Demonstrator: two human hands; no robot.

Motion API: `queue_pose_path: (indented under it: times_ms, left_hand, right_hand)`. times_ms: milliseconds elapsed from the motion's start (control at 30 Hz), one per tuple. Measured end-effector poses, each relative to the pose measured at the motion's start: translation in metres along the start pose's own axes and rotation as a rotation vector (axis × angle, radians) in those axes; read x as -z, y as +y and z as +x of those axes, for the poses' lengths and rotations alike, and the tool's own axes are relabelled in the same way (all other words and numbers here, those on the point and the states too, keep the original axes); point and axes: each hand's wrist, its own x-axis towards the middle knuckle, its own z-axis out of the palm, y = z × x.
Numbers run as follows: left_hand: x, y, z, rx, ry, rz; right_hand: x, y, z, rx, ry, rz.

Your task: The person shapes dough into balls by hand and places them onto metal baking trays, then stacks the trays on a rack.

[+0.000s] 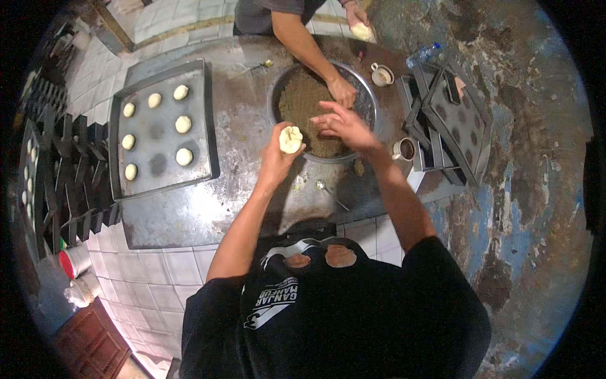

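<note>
My left hand (275,155) holds a pale piece of dough (291,138), its top creased and folded, by the near-left rim of a wide metal bowl (272,104) with brown crumbly contents (298,95). Over the bowl, my right hand (347,129) is slightly blurred, its fingers apart with nothing visible in them. A co-worker's hand (342,90) reaches into the far side of the bowl, while their other hand (357,19) holds pale dough (360,31). A spoon (332,194) lies on the worn metal table (240,202) below the bowl.
A tray (210,126) with several dough balls sits at the left, beside stacked dark pans (69,177). At the right are piled trays (459,120), two cups (382,75) (404,150) and a plastic bottle (421,55). A red-lidded container (74,261) stands low at the left.
</note>
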Motion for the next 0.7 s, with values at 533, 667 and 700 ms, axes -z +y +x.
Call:
queue_pose_path:
  times_ms: [533, 667, 700]
  left_hand:
    - [-0.091, 0.068, -0.083, 0.004, -0.15, 0.142]
    - [-0.087, 0.052, -0.1, -0.488, 0.09, 0.257]
    - [-0.087, 0.065, -0.109, -0.237, -0.015, 0.17]
  right_hand:
    - [-0.085, -0.001, -0.168, 0.353, 0.608, -0.926]
    - [-0.086, 0.01, -0.2, 0.704, 0.653, -0.803]
    - [-0.078, 0.004, -0.212, 0.532, 0.741, -0.674]
